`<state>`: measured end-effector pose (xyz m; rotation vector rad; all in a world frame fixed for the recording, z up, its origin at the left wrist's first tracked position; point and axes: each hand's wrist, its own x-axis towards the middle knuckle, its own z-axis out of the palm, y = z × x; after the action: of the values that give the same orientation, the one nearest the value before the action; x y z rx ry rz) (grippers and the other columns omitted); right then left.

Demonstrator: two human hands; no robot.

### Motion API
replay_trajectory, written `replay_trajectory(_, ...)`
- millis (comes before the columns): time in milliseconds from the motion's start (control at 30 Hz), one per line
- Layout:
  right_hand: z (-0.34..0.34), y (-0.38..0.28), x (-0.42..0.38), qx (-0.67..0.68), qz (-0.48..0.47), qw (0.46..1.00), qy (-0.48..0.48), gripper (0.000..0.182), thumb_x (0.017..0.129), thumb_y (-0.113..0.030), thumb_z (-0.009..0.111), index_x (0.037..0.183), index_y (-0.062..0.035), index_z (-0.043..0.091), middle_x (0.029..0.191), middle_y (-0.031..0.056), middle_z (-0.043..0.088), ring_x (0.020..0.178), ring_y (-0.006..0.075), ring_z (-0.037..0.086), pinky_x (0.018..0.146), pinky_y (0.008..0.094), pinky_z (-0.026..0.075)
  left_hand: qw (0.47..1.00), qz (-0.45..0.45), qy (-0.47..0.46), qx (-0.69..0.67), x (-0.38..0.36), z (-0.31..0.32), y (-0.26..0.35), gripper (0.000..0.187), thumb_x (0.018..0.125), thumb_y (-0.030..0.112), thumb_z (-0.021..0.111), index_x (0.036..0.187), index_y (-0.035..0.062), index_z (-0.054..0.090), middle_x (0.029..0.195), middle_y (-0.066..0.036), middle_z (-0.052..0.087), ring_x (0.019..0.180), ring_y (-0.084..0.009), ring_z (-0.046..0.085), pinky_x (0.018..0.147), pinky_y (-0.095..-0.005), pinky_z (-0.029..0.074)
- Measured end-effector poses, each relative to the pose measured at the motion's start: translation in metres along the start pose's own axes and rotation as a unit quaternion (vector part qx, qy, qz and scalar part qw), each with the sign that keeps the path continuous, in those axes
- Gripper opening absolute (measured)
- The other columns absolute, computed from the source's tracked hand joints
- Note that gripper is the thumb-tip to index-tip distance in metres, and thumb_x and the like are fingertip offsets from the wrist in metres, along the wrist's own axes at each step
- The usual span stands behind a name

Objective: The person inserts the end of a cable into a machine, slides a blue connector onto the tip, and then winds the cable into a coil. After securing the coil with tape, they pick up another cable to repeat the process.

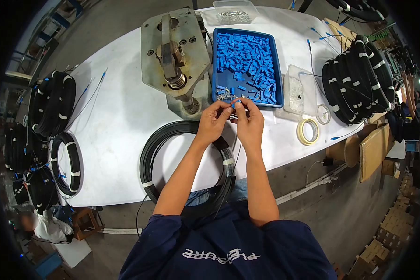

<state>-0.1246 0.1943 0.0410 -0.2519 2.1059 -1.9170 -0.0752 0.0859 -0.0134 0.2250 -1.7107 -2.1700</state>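
My left hand (pixel 214 122) and my right hand (pixel 249 122) meet in front of the blue tray (pixel 279 88). Pinched between their fingertips is a small blue connector (pixel 235 103), partly covered by the fingers. A thin black cable runs down from my right hand. Beneath my forearms lies a coil of black cable (pixel 147 161), bound with white tape and overhanging the table's near edge. Many loose blue connector housings (pixel 247 51) fill the tray, with small metallic or clear pieces (pixel 225 94) in its near left corner.
A metal press (pixel 172 56) stands left of the tray. Clear plastic boxes (pixel 299 88) hold small parts. Two tape rolls (pixel 308 132) lie on the right. Black cable coils (pixel 354 84) are stacked right, with more coils (pixel 53 102) left. Another person (pixel 51 226) is at lower left.
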Motion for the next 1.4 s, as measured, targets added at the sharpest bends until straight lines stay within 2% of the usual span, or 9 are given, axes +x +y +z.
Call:
replay_trajectory(133, -0.002, -0.005, 0.004, 0.074, 0.026, 0.996, 0.036, 0.022, 0.102, -0.022, 0.053, 0.109, -0.0031, 0.061, 0.093, 0.006, 0.066, 0.081, 0.0124, 0.067, 0.062, 0.0249, 0.056, 1.0, -0.017, 0.009, -0.011, 0.0, 0.004, 0.008, 0.01, 0.097, 0.01, 0.061, 0.101, 0.0011, 0.062, 0.091, -0.001, 0.065, 0.082, -0.0051, 0.055, 0.073, -0.0216, 0.045)
replay_trajectory(233, -0.002, -0.019, 0.005, 0.004, 0.003, 1.0, 0.024, 0.024, 0.102, -0.023, 0.053, 0.11, -0.0022, 0.059, 0.087, 0.0095, 0.069, 0.074, 0.0134, 0.067, 0.061, 0.0259, 0.054, 1.0, -0.012, -0.001, 0.025, 0.0, 0.0, 0.002, 0.011, 0.097, 0.011, 0.062, 0.1, 0.0012, 0.062, 0.087, 0.001, 0.062, 0.078, -0.005, 0.052, 0.07, -0.0215, 0.043)
replay_trajectory(500, -0.005, -0.021, 0.007, 0.084, 0.008, 0.996, -0.038, 0.024, 0.103, -0.019, 0.05, 0.117, -0.0049, 0.063, 0.102, 0.0065, 0.066, 0.085, 0.0144, 0.068, 0.066, 0.0277, 0.057, 0.999, 0.004, 0.033, 0.002, 0.0, 0.001, -0.001, 0.013, 0.096, 0.013, 0.063, 0.101, 0.0013, 0.062, 0.082, 0.002, 0.057, 0.075, -0.0053, 0.05, 0.068, -0.0211, 0.042)
replay_trajectory(533, -0.006, -0.021, 0.007, 0.067, 0.007, 0.997, -0.038, 0.024, 0.103, -0.017, 0.048, 0.117, -0.0049, 0.064, 0.105, 0.0052, 0.066, 0.092, 0.0128, 0.064, 0.071, 0.0279, 0.057, 1.0, 0.004, 0.031, 0.001, 0.0, 0.002, 0.0, 0.013, 0.096, 0.013, 0.063, 0.101, 0.0013, 0.062, 0.082, 0.002, 0.057, 0.075, -0.0053, 0.05, 0.068, -0.0211, 0.042)
replay_trajectory(667, -0.012, -0.018, 0.013, 0.062, -0.028, 0.995, -0.07, 0.025, 0.102, -0.018, 0.051, 0.118, -0.0047, 0.065, 0.101, 0.0032, 0.065, 0.091, 0.0101, 0.059, 0.081, 0.0297, 0.053, 0.998, -0.004, 0.037, 0.041, -0.001, 0.0, 0.006, 0.016, 0.098, 0.017, 0.061, 0.1, 0.0016, 0.064, 0.079, 0.003, 0.056, 0.074, -0.0047, 0.049, 0.067, -0.0203, 0.04)
replay_trajectory(900, -0.018, -0.017, 0.018, 0.136, 0.014, 0.979, -0.151, 0.024, 0.103, -0.018, 0.05, 0.115, -0.0028, 0.065, 0.103, 0.0034, 0.065, 0.092, 0.0112, 0.061, 0.079, 0.0298, 0.054, 0.997, -0.002, 0.033, 0.068, -0.002, 0.001, 0.007, 0.02, 0.099, 0.022, 0.059, 0.095, 0.0027, 0.064, 0.072, 0.006, 0.051, 0.066, -0.0031, 0.043, 0.059, -0.0204, 0.035)
replay_trajectory(1067, -0.014, 0.002, 0.02, 0.015, -0.038, 0.985, -0.167, 0.025, 0.103, -0.017, 0.048, 0.115, 0.0002, 0.064, 0.103, 0.0056, 0.065, 0.091, 0.0126, 0.062, 0.077, 0.0296, 0.057, 0.999, -0.02, 0.016, 0.048, -0.003, 0.001, 0.01, 0.02, 0.099, 0.021, 0.059, 0.096, 0.0025, 0.064, 0.074, 0.007, 0.051, 0.068, -0.0024, 0.043, 0.061, -0.0194, 0.035)
replay_trajectory(1200, -0.014, 0.006, 0.018, 0.013, -0.03, 0.989, -0.144, 0.026, 0.103, -0.017, 0.049, 0.115, 0.0018, 0.063, 0.103, 0.006, 0.065, 0.092, 0.013, 0.062, 0.078, 0.0293, 0.057, 0.997, -0.013, 0.017, 0.068, -0.003, 0.003, 0.009, 0.022, 0.1, 0.022, 0.058, 0.096, 0.0014, 0.065, 0.074, 0.006, 0.053, 0.065, -0.0021, 0.043, 0.059, -0.0196, 0.035)
replay_trajectory(1400, -0.019, 0.0, 0.015, 0.094, 0.057, 0.985, -0.132, 0.026, 0.102, -0.018, 0.052, 0.114, 0.0014, 0.064, 0.103, 0.0059, 0.066, 0.092, 0.0131, 0.063, 0.076, 0.0291, 0.058, 0.998, 0.01, 0.007, 0.059, -0.001, 0.01, 0.019, 0.021, 0.099, 0.02, 0.057, 0.097, 0.001, 0.066, 0.072, 0.004, 0.057, 0.063, -0.0034, 0.045, 0.057, -0.0217, 0.037)
